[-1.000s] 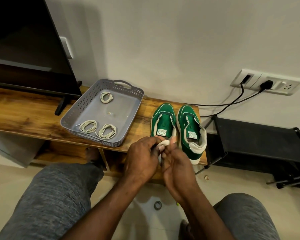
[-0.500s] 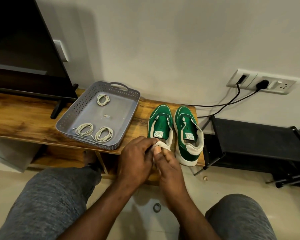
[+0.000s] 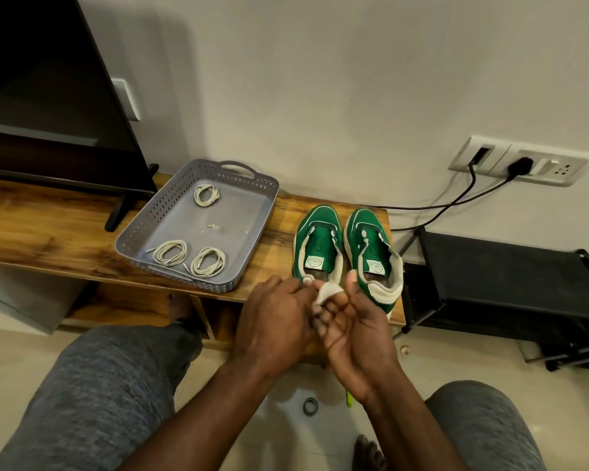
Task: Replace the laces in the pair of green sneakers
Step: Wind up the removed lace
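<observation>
Both hands are together at the near edge of the wooden bench (image 3: 48,232), just in front of the heel of the left sneaker.

- Left hand (image 3: 276,321): back up, fingers curled, tips pinching a bunched white lace (image 3: 325,294).
- Right hand (image 3: 354,331): palm up, fingers curled under the same lace and cradling it, thumb standing upright clear of it.
- Left sneaker (image 3: 317,239) and right sneaker (image 3: 371,239): green with off-white trim, side by side on the right end of the bench, toes to the wall, heels near. Tongues lie exposed between spread eyelet flaps.
- Each tongue has a small white patch with a round emblem. The lettering is too small to read.
- Grey tray (image 3: 198,283): left of the sneakers on the bench, perforated walls, handle at the far end. Three coiled laces lie inside: one far (image 3: 206,195), two near, side by side (image 3: 170,253) (image 3: 208,263).
- Television (image 3: 48,96): far left, its foot on the bench beside the tray.
- Wall socket panel (image 3: 558,169): right, with a black plug (image 3: 519,163) in it; cables run down behind the sneakers.
- Black rack (image 3: 507,277): right of the bench.
- Small dark ring (image 3: 310,406): on the floor between the knees
</observation>
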Tool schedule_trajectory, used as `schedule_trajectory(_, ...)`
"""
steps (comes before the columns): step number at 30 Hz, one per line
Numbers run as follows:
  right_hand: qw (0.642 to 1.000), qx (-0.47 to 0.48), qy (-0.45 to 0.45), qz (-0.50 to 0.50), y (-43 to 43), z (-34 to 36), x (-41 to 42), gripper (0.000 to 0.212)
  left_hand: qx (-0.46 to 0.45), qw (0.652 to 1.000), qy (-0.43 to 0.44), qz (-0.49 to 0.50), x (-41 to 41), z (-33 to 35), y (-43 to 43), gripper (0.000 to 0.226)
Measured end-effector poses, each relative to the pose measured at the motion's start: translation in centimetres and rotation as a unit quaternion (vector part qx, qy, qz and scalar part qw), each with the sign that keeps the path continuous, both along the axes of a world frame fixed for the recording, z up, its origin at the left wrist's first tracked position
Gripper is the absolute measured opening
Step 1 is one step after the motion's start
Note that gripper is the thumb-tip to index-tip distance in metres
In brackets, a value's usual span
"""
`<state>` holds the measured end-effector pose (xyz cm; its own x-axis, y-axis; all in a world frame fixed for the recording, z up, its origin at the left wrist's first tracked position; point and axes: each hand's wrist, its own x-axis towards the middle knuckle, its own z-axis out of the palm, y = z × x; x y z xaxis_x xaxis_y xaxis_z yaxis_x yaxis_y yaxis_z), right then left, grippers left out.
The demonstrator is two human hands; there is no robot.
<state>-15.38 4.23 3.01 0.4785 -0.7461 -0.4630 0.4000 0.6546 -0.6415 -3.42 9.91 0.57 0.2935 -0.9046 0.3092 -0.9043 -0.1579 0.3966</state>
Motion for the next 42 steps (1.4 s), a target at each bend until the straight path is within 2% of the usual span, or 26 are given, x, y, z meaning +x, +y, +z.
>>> schedule_trajectory(3, 0.999, -0.019, 0.024, -0.013, -0.5, -0.6, -0.2, 0.069, 0.01, 0.998, 0.064, 0.002, -0.5, -0.4, 0.0, 0.026)
schedule_trajectory(7, 0.995, -0.071, 0.072, 0.027, 1.0, -1.0, 0.4, 0.043, -0.026, 0.982, 0.162, 0.097, 1.1, -0.2, -0.7, 0.024)
schedule_trajectory(11, 0.971, -0.18, 0.154, 0.031, 0.9, -1.0, 0.6, 0.033, -0.029, 0.965, 0.223, 0.135, 2.3, 0.1, -0.6, 0.018)
schedule_trajectory(16, 0.941, -0.231, 0.245, -0.026, -0.2, -1.0, 0.2, 0.03, -0.012, 0.927, 0.355, 0.125, 3.4, 0.7, -0.5, 0.008)
schedule_trajectory(18, 0.928, -0.257, 0.27, -0.029, -0.8, -1.2, 0.1, 0.021, -0.012, 0.904, 0.413, 0.108, 3.6, 0.8, -0.5, 0.006)
schedule_trajectory(20, 0.924, -0.274, 0.268, -0.016, -1.3, -1.3, 0.2, 0.011, -0.017, 0.881, 0.464, 0.092, 3.7, 0.9, -0.5, 0.006)
schedule_trajectory(24, 0.932, -0.284, 0.212, 0.076, -1.4, -0.7, 1.1, 0.031, -0.02, 0.841, 0.536, 0.071, 4.4, 1.9, 0.0, 0.01)
schedule_trajectory(26, 0.921, -0.306, 0.203, 0.129, -1.2, -0.3, 2.3, 0.03, -0.028, 0.832, 0.551, 0.066, 5.3, 2.4, 0.0, 0.011)
schedule_trajectory(30, 0.915, -0.317, 0.21, 0.13, -2.8, 0.6, 6.0, 0.023, -0.043, 0.828, 0.553, 0.085, 8.3, 3.2, -1.0, 0.009)
schedule_trajectory(34, 0.918, -0.316, 0.188, 0.151, -5.8, 0.7, 10.6, 0.021, -0.046, 0.844, 0.522, 0.116, 12.7, 3.4, -3.2, 0.003)
schedule_trajectory(39, 0.906, -0.31, 0.216, 0.189, -10.6, 0.0, 16.4, 0.028, -0.016, 0.861, 0.488, 0.145, 18.6, 1.7, -6.8, 0.011)
schedule_trajectory(40, 0.895, -0.323, 0.241, 0.192, -11.8, -0.2, 17.7, 0.029, -0.014, 0.866, 0.475, 0.154, 19.8, 1.2, -7.6, 0.012)
schedule_trajectory(42, 0.838, -0.395, 0.322, 0.195, -14.0, -0.6, 20.2, 0.034, -0.01, 0.874, 0.455, 0.17, 21.9, 0.1, -9.5, 0.011)
